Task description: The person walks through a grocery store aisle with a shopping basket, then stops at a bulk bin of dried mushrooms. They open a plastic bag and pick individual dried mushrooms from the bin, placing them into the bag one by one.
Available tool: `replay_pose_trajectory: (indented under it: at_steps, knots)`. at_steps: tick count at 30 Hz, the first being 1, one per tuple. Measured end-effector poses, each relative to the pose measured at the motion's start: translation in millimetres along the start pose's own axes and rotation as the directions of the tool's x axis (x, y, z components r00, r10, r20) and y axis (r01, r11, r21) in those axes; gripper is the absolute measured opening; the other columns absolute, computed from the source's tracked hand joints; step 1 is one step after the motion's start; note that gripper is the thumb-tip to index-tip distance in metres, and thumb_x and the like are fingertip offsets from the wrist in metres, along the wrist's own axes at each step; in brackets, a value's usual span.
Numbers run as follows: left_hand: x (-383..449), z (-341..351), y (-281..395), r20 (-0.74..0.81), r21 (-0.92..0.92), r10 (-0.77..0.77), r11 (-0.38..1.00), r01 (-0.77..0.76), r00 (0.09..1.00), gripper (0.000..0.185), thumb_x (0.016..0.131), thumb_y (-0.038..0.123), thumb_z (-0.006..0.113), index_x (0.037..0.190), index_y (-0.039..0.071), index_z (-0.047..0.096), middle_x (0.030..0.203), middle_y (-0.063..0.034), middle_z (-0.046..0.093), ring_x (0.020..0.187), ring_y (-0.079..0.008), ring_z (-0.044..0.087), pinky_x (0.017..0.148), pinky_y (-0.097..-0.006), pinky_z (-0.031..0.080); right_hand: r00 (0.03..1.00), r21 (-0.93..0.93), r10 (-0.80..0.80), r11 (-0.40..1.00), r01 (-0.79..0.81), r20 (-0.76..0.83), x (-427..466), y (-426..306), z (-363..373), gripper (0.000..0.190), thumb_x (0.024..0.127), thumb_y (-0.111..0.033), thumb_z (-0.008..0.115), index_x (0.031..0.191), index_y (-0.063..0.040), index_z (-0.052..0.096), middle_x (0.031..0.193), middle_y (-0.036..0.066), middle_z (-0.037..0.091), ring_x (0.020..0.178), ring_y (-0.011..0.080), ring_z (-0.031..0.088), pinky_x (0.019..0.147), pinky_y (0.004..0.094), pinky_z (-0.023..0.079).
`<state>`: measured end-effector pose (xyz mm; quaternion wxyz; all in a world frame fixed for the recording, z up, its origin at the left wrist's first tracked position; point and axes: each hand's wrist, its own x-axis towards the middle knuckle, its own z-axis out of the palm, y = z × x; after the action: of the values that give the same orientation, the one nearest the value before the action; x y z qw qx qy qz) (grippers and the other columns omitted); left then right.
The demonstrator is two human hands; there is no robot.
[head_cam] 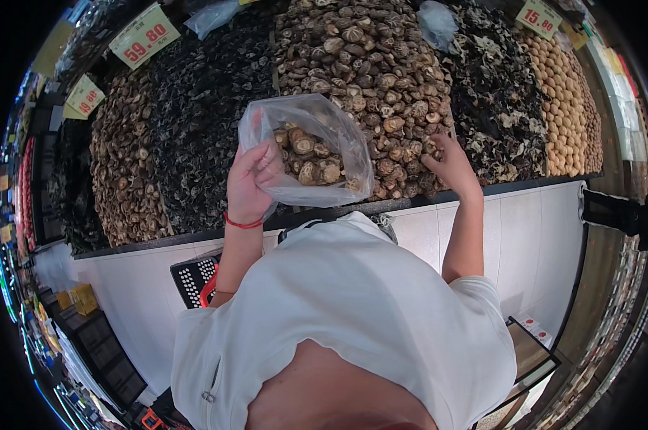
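My left hand (255, 174), with a red cord at the wrist, grips the near-left side of a clear plastic bag (356, 161). The bag's mouth gapes upward, and several dried shiitake mushrooms (307, 156) lie inside it. To the right, my right hand (453, 164) is at the near edge of a large heap of dried shiitake mushrooms (367, 59). Its thumb and fingers are around a dried mushroom (433, 148) there. The bag hangs over the heap's near-left part and hides some of it.
Dried black fungus fills bins on the left (205, 113) and right (496, 102). Smaller mushrooms (125, 166) and round tan dried goods (558, 102) lie farther out. A dark counter edge (410, 204) runs before me. A black basket (192, 277) with a red handle stands below my left arm.
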<state>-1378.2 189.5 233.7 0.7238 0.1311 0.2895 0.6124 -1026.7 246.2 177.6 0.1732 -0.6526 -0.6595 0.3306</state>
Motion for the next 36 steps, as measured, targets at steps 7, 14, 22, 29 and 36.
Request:
replay_pose_trajectory:
  at_steps: [7, 14, 22, 29, 36]
  knots:
    - [6.5, 3.4, -0.3, 0.000, 0.025, -0.030, 0.999, 0.030, 1.000, 0.054, 0.089, 0.004, 0.043, 0.141, 0.017, 0.032, 0.073, 0.0013, 0.039, 0.053, -0.0038, 0.031, 0.044, -0.0142, 0.024, 0.971, -0.133, 0.217, 0.970, -0.204, 0.095, -52.9, 31.0, 11.6, 0.084, 0.063, -0.018, 0.080, 0.133, -0.004, 0.035, 0.123, 0.025, 0.043, 0.109, 0.0387, 0.052, 0.093, 0.0387, 0.044]
    - [7.4, 0.3, 1.2, 0.009, 0.013, -0.055, 0.998, 0.055, 0.998, 0.056, 0.089, 0.004, 0.044, 0.141, 0.017, 0.031, 0.074, 0.0015, 0.039, 0.053, -0.0040, 0.031, 0.044, -0.0144, 0.024, 0.968, 0.011, 0.091, 0.996, -0.091, -0.235, -77.2, 31.0, 68.8, 0.096, 0.066, -0.012, 0.079, 0.142, -0.007, 0.019, 0.132, 0.026, 0.025, 0.121, 0.0417, 0.035, 0.101, 0.0422, 0.035]
    - [10.6, -4.3, 1.6, 0.055, 0.015, -0.091, 0.996, 0.090, 0.994, 0.053, 0.092, 0.005, 0.041, 0.142, 0.017, 0.029, 0.074, 0.0008, 0.039, 0.054, -0.0045, 0.033, 0.045, -0.0167, 0.031, 0.922, 0.013, 0.005, 1.000, 0.000, -0.388, -76.4, 44.9, 92.8, 0.087, 0.069, -0.009, 0.075, 0.140, -0.007, 0.024, 0.130, 0.022, 0.025, 0.120, 0.0394, 0.034, 0.101, 0.0427, 0.033]
    - [9.6, 7.4, -2.2, 0.000, 0.002, -0.088, 0.996, 0.088, 0.996, 0.057, 0.088, 0.001, 0.043, 0.142, 0.015, 0.029, 0.073, 0.0004, 0.041, 0.051, -0.0037, 0.031, 0.043, -0.0139, 0.023, 0.828, 0.000, -0.071, 0.996, 0.086, -0.556, -61.5, 60.8, 109.1, 0.064, 0.077, -0.008, 0.069, 0.132, -0.004, 0.037, 0.127, 0.021, 0.032, 0.117, 0.0383, 0.037, 0.099, 0.0430, 0.034]
    - [9.9, 0.5, -3.0, 0.018, -0.006, -0.096, 0.995, 0.096, 0.995, 0.055, 0.089, 0.003, 0.044, 0.141, 0.017, 0.031, 0.071, 0.0015, 0.040, 0.051, -0.0036, 0.030, 0.044, -0.0146, 0.025, 0.781, -0.084, -0.155, 0.988, 0.131, -0.605, -38.5, 75.7, 118.5, 0.059, 0.074, -0.005, 0.067, 0.128, -0.005, 0.042, 0.121, 0.020, 0.040, 0.112, 0.0381, 0.042, 0.097, 0.0419, 0.036]
